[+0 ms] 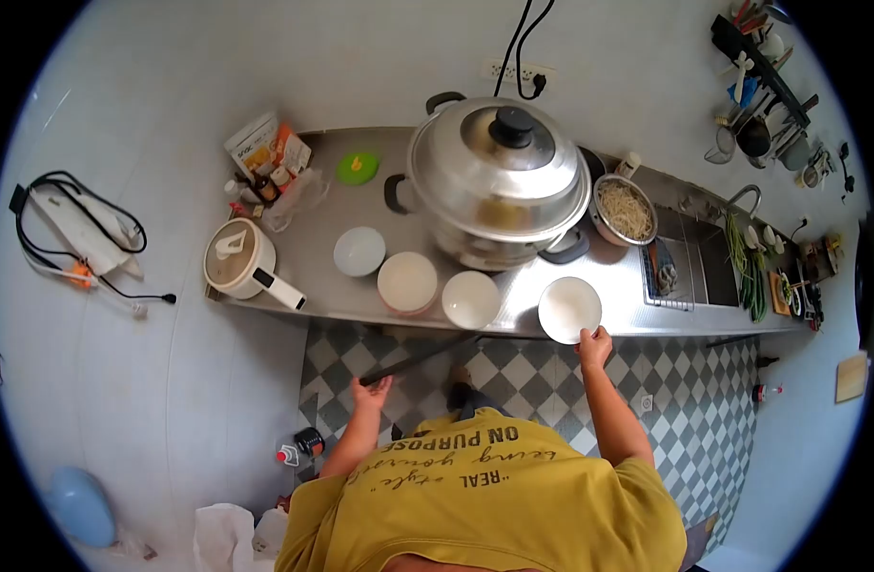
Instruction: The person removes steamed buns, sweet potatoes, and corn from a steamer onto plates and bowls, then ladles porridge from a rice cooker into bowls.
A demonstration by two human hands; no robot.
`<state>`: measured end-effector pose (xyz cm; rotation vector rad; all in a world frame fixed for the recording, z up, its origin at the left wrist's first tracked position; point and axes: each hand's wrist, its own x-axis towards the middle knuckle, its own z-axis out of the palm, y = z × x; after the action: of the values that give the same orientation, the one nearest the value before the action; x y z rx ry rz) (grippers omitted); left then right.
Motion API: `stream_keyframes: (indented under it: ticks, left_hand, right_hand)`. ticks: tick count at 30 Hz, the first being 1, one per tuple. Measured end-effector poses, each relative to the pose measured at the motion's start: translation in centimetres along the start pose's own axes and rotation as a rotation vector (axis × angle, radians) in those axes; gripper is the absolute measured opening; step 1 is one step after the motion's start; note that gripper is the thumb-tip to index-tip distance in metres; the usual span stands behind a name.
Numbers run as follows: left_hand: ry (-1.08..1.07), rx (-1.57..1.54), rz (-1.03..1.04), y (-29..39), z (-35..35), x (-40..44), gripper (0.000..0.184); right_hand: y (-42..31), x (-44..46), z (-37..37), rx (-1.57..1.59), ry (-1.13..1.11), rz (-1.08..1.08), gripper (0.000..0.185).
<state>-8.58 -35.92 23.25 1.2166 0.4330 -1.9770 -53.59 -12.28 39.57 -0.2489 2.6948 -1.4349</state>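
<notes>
My right hand [594, 346] is closed on the near rim of a white bowl [568, 307], at the front edge of the steel counter. The bowl looks pale inside; whether anything is in it I cannot tell. Below the counter front, my left hand [372, 389] has its fingers at the end of a dark bar-like edge [420, 358] that slants out from under the counter. Whether that edge belongs to a door or drawer is unclear. Left of the held bowl stand several more bowls, among them a white bowl [471, 300] and a pink-sided bowl [407, 282].
A large lidded steel steamer pot [499, 181] stands behind the bowls. Further right are a bowl of pale shreds [625, 210] and a sink [711, 257] with greens beside it. A white lidded pan [238, 259] sits at the left end, its handle pointing toward the front edge.
</notes>
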Motion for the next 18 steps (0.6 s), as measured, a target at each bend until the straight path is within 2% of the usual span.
stream_keyframes:
  ticks: [1,4,7,10,13,16,18]
  left_hand:
    - [-0.027,0.018,0.067,0.2,1.2,0.3,0.072]
    - [0.105,-0.046,0.202,0.2,5.2,0.9,0.07]
    - [0.112,0.013,0.252,0.0,8.5,0.8,0.073]
    - [0.014,0.051,0.29,-0.1,11.2,-0.5,0.078]
    - [-0.069,0.021,0.295,0.5,11.5,1.8,0.085]
    - [-0.084,-0.068,0.294,0.6,13.0,2.3,0.086]
    - [-0.056,-0.153,0.261,0.1,15.2,1.0,0.087]
  right_hand:
    - [0.6,1.4,0.6,-0.032,0.008,-0.022,0.02]
    - [-0.1,3.5,1.6,0.079,-0.058,0.119,0.022]
    - [0.6,5.2,3.3,0.145,-0.074,0.146,0.022]
    - [1.8,6.6,5.0,0.138,-0.068,0.179,0.023]
    - [2.0,7.1,5.8,0.116,-0.052,0.155,0.023]
    - [6.7,9.1,8.0,0.054,0.008,0.107,0.024]
    - [5.3,9.3,7.2,0.04,-0.102,0.204,0.028]
